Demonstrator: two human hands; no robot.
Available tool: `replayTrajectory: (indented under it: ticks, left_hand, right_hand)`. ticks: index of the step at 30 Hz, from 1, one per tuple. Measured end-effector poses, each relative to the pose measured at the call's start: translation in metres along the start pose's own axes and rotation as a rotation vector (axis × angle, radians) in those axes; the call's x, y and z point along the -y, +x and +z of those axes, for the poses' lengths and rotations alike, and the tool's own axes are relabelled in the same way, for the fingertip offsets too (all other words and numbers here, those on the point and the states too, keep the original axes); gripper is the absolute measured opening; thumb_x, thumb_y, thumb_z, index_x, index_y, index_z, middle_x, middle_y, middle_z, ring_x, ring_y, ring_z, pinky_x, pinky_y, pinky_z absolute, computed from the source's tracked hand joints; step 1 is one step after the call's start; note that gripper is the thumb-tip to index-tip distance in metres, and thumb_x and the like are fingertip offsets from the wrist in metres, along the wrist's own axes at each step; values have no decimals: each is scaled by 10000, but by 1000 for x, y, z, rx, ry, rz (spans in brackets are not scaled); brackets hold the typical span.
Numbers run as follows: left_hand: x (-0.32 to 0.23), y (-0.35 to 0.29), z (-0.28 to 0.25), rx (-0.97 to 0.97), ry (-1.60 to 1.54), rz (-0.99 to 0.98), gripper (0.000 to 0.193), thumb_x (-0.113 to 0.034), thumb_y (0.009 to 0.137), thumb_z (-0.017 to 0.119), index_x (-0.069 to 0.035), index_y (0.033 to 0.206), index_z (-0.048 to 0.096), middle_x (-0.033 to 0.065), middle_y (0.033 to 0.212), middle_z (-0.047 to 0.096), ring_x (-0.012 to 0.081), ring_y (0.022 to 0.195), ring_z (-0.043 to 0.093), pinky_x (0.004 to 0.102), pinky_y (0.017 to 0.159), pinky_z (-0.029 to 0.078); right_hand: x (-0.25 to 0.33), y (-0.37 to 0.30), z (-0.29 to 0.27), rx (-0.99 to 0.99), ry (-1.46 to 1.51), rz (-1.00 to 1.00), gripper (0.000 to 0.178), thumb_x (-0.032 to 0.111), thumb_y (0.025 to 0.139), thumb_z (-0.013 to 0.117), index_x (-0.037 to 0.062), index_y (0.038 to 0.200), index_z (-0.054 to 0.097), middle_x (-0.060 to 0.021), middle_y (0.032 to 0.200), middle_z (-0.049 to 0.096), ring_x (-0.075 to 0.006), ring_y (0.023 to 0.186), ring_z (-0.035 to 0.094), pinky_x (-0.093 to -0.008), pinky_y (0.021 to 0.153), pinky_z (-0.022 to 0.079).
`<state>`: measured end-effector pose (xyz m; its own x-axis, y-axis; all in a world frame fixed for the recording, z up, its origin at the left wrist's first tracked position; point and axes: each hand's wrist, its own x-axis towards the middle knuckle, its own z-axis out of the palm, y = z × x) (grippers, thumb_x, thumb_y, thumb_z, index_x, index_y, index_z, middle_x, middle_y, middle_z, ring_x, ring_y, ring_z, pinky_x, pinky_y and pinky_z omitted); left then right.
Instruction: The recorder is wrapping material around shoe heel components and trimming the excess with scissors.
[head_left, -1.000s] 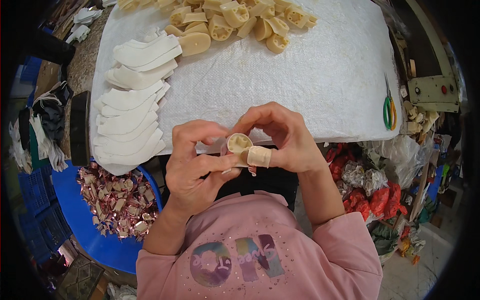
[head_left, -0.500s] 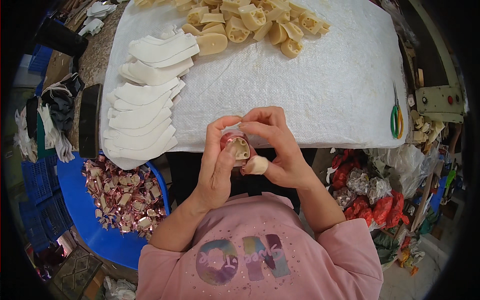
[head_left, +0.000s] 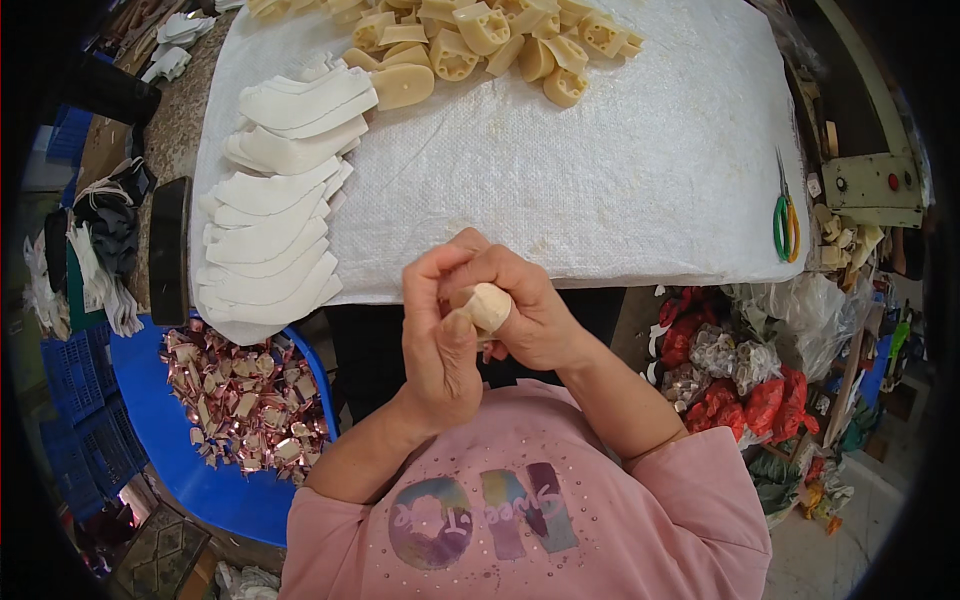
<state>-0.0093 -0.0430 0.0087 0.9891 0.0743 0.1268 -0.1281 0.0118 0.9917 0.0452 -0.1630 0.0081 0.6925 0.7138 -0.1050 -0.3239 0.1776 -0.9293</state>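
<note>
My left hand and my right hand are closed together just off the table's near edge. Between them is a shoe heel with a shiny pink covering, now almost wholly hidden by my fingers. A beige wrap or finger cot covers my right thumb, which presses in towards the left fingers. On the table to the left, white curved cover pieces lie in overlapping stacks. Bare beige shoe heels are heaped at the far side.
White woven sheeting covers the table. Green-and-orange-handled scissors lie at its right edge, a dark phone at its left. A blue basin below left holds many pink-covered heels. Red and clear plastic bags sit lower right.
My hands have closed in around the heel, hiding its hollow end and pink covering. The right thumb has moved up and left across it. The whole view has shifted slightly.
</note>
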Motion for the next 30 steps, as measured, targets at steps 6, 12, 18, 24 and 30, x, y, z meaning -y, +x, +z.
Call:
replayTrajectory:
  ticks: [6,12,18,24,30]
  left_hand:
    - [3,11,1,-151,-150,25,496,-361,963,316,11,1290,294,100,1029,476,113,868,487,228,741,404]
    - [2,11,7,-175,-143,22,431,-241,953,341,-22,1317,267,82,1006,479,107,856,481,235,741,400]
    - [4,11,0,-55,-284,-67,523,-366,959,347,-66,1368,219,65,997,504,106,838,496,240,674,413]
    - [1,19,-6,-72,-550,-227,823,-703,852,243,-121,1423,126,70,944,535,144,765,520,259,577,421]
    - [12,15,-14,39,121,33,884,-674,863,295,-3,1404,97,139,975,544,208,813,554,307,740,463]
  right_hand:
    - [-21,-1,17,-178,-42,-322,348,259,954,411,47,1222,478,-95,1114,473,-210,1040,459,-314,918,355]
    - [-19,5,12,-136,-178,-497,341,154,933,396,33,1244,468,-118,1099,487,-224,1017,476,-322,903,366]
    - [-13,4,13,-232,-237,-376,347,202,950,394,31,1240,480,-89,1015,495,-170,856,494,-273,754,409]
    - [0,1,2,-167,-60,-169,452,371,965,395,44,1274,446,-60,983,457,-121,736,483,-238,593,416]
    - [24,2,-3,-310,-987,-295,310,286,823,638,17,966,584,-108,758,515,-235,659,554,-329,616,466]
